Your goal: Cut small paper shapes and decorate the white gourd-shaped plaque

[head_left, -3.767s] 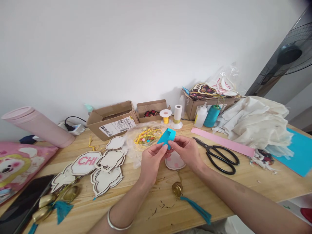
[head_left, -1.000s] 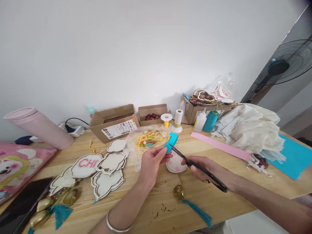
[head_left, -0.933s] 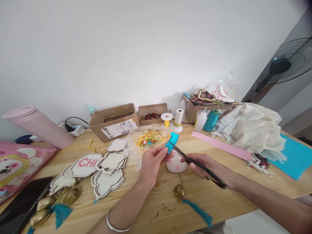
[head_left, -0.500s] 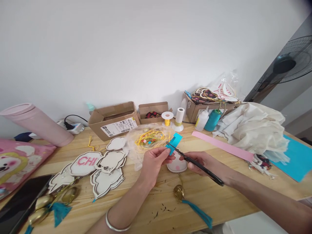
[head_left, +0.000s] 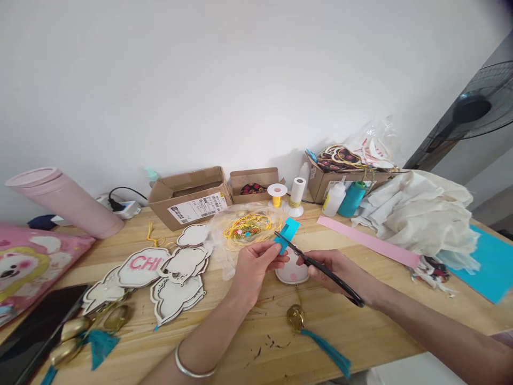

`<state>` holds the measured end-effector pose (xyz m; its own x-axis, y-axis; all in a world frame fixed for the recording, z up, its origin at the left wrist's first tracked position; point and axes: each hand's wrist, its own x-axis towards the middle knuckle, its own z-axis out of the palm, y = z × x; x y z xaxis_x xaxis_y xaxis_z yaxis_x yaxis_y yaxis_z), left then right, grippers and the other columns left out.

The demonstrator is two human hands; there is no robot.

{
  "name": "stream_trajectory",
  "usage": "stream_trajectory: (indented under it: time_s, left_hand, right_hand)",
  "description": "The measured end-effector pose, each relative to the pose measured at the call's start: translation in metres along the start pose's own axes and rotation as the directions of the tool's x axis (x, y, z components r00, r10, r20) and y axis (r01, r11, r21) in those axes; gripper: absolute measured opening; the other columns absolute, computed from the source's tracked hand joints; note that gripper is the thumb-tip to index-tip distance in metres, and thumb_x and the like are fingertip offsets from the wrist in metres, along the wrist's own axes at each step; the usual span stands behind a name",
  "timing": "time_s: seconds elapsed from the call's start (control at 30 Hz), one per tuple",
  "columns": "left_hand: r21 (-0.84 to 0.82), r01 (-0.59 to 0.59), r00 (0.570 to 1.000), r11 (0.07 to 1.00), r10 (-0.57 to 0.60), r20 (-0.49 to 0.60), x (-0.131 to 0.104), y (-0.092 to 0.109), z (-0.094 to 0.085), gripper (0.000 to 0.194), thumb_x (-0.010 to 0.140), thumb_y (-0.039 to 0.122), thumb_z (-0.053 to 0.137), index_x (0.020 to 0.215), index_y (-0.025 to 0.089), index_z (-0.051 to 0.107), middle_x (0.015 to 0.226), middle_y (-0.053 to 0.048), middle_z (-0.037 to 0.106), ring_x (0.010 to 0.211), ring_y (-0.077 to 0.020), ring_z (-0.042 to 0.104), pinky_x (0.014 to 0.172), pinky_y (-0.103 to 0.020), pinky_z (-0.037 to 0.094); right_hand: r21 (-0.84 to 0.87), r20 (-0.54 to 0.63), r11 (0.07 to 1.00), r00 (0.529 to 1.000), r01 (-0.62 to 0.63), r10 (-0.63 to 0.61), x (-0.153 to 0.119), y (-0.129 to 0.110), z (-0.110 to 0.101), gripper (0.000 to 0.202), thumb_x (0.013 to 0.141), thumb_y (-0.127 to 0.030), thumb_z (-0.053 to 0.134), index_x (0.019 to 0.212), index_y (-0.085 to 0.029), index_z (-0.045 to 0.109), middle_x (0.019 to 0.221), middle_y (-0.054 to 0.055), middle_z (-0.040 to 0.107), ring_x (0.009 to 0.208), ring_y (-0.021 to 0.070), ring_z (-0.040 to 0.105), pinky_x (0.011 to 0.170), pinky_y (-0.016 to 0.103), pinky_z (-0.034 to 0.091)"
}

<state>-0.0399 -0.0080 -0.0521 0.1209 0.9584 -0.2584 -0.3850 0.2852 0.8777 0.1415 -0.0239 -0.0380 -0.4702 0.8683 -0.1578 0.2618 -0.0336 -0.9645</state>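
My left hand [head_left: 256, 264] pinches a small piece of blue paper [head_left: 291, 228], which has a notch cut in it. In my right hand [head_left: 340, 270] are black scissors [head_left: 331, 275], their blades lying across the blue paper near my left fingertips. Partly hidden beneath both hands, a white plaque [head_left: 292, 274] with a pink spot rests on the wooden table [head_left: 224, 347]. A gold bell [head_left: 295, 317] with a teal tassel [head_left: 328, 350] lies below it.
Cloud-shaped plaques [head_left: 176, 297], bells [head_left: 68, 342] and a phone [head_left: 36, 331] lie left. Behind are yellow cords [head_left: 250, 230], cardboard boxes [head_left: 188, 195], spools [head_left: 297, 195] and a glue bottle [head_left: 334, 198]. Right are a pink strip [head_left: 368, 240], white cloth [head_left: 420, 208] and blue sheet [head_left: 491, 264].
The camera view has shifted slightly, moving the table items a little to the right in the picture. Both hands keep their hold, with the scissors still across the blue paper.
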Motion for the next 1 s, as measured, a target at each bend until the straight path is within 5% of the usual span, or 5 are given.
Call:
stream_trajectory:
  time_s: [0.27, 0.47, 0.63, 0.8, 1.0]
  left_hand:
    - [-0.025, 0.002, 0.999, 1.0, -0.003, -0.044, 0.003, 0.004, 0.0, 0.019, 0.056, 0.029, 0.077, 0.066, 0.014, 0.07, 0.059, -0.002, 0.069, 0.055, -0.0096, 0.064, 0.052, -0.015, 0.051]
    - [0.01, -0.027, 0.998, 1.0, 0.028, -0.056, 0.004, 0.007, -0.006, 0.021, 0.058, 0.03, 0.076, 0.069, 0.013, 0.07, 0.063, -0.003, 0.07, 0.057, -0.0097, 0.063, 0.054, -0.016, 0.05]
    - [0.12, -0.056, 0.998, 0.991, 0.057, -0.005, 0.002, 0.006, -0.004, 0.02, 0.061, 0.03, 0.074, 0.071, 0.013, 0.07, 0.062, -0.004, 0.07, 0.056, -0.0124, 0.064, 0.057, -0.022, 0.052]
    - [0.262, -0.117, 0.992, 0.958, 0.099, 0.081, 0.001, 0.008, 0.005, 0.022, 0.062, 0.031, 0.073, 0.074, 0.013, 0.071, 0.061, -0.006, 0.07, 0.055, -0.0161, 0.065, 0.057, -0.026, 0.053]
    - [0.436, -0.144, 0.981, 0.888, 0.069, 0.184, -0.001, 0.025, 0.009, 0.016, 0.066, 0.031, 0.068, 0.069, 0.016, 0.072, 0.061, -0.007, 0.07, 0.056, -0.016, 0.065, 0.055, -0.025, 0.052]
  right_hand:
    - [-0.218, -0.227, 0.976, 0.972, 0.015, -0.065, 0.03, 0.018, -0.037, 0.049, 0.067, -0.058, 0.057, 0.084, -0.013, 0.063, 0.062, -0.001, 0.047, 0.057, 0.0119, 0.042, 0.051, 0.023, 0.033]
    - [-0.314, 0.028, 0.945, 0.996, 0.087, -0.082, 0.004, 0.01, -0.068, 0.049, 0.08, -0.056, 0.044, 0.104, -0.016, 0.057, 0.073, 0.001, 0.047, 0.063, 0.0127, 0.042, 0.055, 0.024, 0.034]
    - [-0.2, -0.099, 0.979, 0.994, 0.032, -0.053, -0.021, -0.018, -0.046, 0.049, 0.066, -0.06, 0.059, 0.087, -0.015, 0.057, 0.067, 0.001, 0.048, 0.057, 0.0116, 0.042, 0.051, 0.025, 0.035]
    - [-0.014, -0.245, 0.987, 0.956, 0.163, -0.161, 0.007, -0.026, -0.015, 0.042, 0.058, -0.051, 0.069, 0.079, -0.018, 0.054, 0.065, 0.0, 0.053, 0.058, 0.0124, 0.05, 0.054, 0.026, 0.042]
    - [0.024, -0.144, 0.954, 0.946, 0.298, -0.292, 0.041, -0.018, -0.012, 0.032, 0.062, -0.032, 0.069, 0.086, -0.016, 0.056, 0.069, 0.0, 0.058, 0.06, 0.0118, 0.054, 0.056, 0.025, 0.044]
